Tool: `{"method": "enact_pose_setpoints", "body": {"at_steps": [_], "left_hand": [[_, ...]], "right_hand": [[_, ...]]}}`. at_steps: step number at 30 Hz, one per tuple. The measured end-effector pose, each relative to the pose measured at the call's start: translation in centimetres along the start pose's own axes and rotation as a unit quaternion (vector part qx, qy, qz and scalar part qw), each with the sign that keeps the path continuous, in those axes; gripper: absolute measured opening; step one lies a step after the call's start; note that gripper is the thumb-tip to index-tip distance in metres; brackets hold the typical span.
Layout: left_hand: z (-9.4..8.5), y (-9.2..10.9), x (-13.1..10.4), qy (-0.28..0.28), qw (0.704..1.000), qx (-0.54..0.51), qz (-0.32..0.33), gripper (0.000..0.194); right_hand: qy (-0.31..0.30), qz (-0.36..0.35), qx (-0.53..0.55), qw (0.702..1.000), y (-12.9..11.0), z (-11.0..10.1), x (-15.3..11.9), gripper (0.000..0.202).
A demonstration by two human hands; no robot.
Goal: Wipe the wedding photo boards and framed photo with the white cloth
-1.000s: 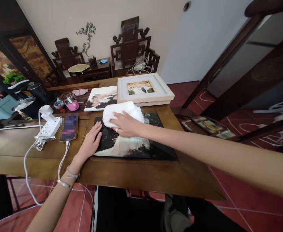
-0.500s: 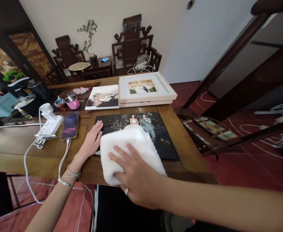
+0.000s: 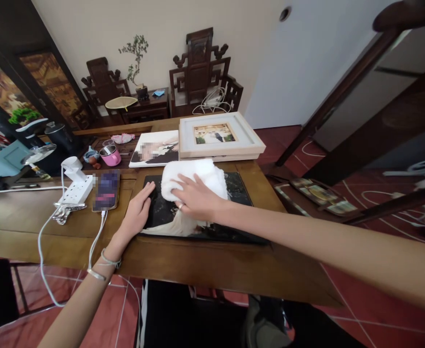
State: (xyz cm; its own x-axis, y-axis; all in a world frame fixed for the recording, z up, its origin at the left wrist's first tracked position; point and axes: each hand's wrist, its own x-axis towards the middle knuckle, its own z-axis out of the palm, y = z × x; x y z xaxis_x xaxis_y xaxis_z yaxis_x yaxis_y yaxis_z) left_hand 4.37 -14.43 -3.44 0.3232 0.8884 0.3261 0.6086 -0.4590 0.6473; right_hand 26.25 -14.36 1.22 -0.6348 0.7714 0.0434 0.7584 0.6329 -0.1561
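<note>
A dark photo panel point(image 3: 241, 227) lies flat on the wooden table. The white fluffy cloth point(image 3: 212, 176) covers its upper middle and hides the people in the picture; a pale dress shows below. My right hand point(image 3: 196, 197) presses on the cloth from above, fingers spread over it, with a ring on one finger. At the panel's left edge rests my left hand point(image 3: 139, 208), flat with its fingers stretched out, touching the edge and holding nothing.
Behind the panel are a light wooden frame point(image 3: 248, 140) and a smaller photo panel point(image 3: 136, 152). To the left lie a phone point(image 3: 106, 191) with a cable, a white power strip point(image 3: 80, 189) and a pink cup point(image 3: 110, 155). Chairs stand by the wall.
My right hand and the cloth have moved forward, from the panel's near edge to its far edge. The lower part of the picture is now uncovered. My left hand has stayed in place.
</note>
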Motion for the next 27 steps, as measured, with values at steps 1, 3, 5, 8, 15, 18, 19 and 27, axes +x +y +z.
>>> {"method": "enact_pose_setpoints", "body": {"at_steps": [1,3,5,8,15,18,19,27], "left_hand": [[-0.1,0.2,0.0,0.015,1.0,-0.024,-0.008,0.046],[-0.3,0.6,-0.1,0.039,0.996,-0.072,-0.02,0.048],[-0.4,0.7,-0.2,0.054,0.993,-0.099,-0.02,0.05],[-0.3,0.6,-0.3,0.062,0.993,-0.102,-0.01,0.054],[-0.3,1.1,-0.5,0.004,0.999,-0.039,0.013,0.057],[-0.1,1.2,-0.5,-0.021,1.0,-0.017,-0.007,0.056],[-0.1,1.1,-0.5,-0.028,0.999,-0.009,-0.015,0.056],[0.2,0.7,-0.3,-0.045,0.998,0.032,-0.016,0.052]], "right_hand": [[0.004,-0.011,0.0,1.0,-0.3,0.1,0.3,0.039],[0.01,-0.051,0.002,0.999,-1.4,0.4,0.2,0.039],[0.013,-0.107,0.01,0.994,-2.9,0.6,-0.4,0.037],[0.005,-0.189,0.033,0.981,-4.8,0.6,-2.2,0.033],[-0.059,-0.259,0.145,0.953,-4.1,-1.4,-5.7,0.026],[-0.044,-0.203,0.187,0.96,-2.1,-1.7,-6.3,0.019],[-0.034,-0.175,0.19,0.965,-1.4,-1.8,-6.2,0.017],[0.048,0.055,0.231,0.97,2.0,-1.3,-0.3,0.023]]}}
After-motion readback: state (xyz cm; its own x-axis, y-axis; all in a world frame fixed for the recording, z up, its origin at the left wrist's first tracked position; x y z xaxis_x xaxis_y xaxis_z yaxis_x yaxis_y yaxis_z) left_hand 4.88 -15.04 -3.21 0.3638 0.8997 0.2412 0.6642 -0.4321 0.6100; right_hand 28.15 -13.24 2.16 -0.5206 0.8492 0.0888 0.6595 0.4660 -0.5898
